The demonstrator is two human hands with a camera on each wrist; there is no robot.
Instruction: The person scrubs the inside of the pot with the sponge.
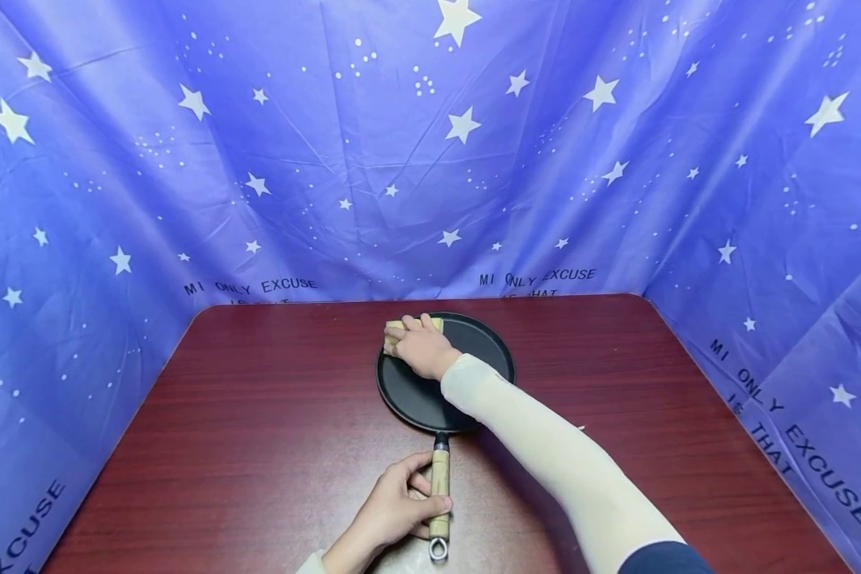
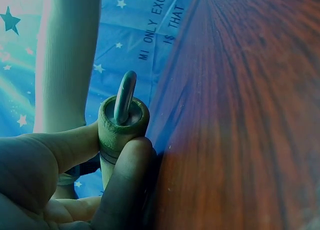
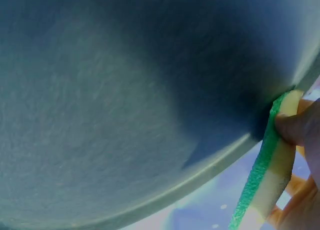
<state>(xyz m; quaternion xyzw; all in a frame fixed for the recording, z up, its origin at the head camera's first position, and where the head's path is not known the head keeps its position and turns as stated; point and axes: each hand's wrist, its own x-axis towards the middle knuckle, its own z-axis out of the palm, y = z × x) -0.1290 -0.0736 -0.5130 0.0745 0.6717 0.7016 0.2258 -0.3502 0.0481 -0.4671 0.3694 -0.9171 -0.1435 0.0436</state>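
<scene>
Left grip (image 1: 399, 502) holds a wooden handle (image 1: 440, 474); right grip (image 1: 425, 351) pinches a sponge (image 3: 270, 170).
Pale yellow foam, rough green side inward, meets the far-left rim of a round black pan (image 1: 419, 399) midway across a red-brown wood-grain table (image 1: 258, 399), starry blue curtain (image 1: 330, 159) behind; the pan's long axis runs near to far, its ring-ended handle pointing toward the person.

You worked in a curtained booth: star-printed blue curtains (image 1: 395, 147) enclosed your dark-red, wood-grained table (image 1: 258, 446) on three sides.
</scene>
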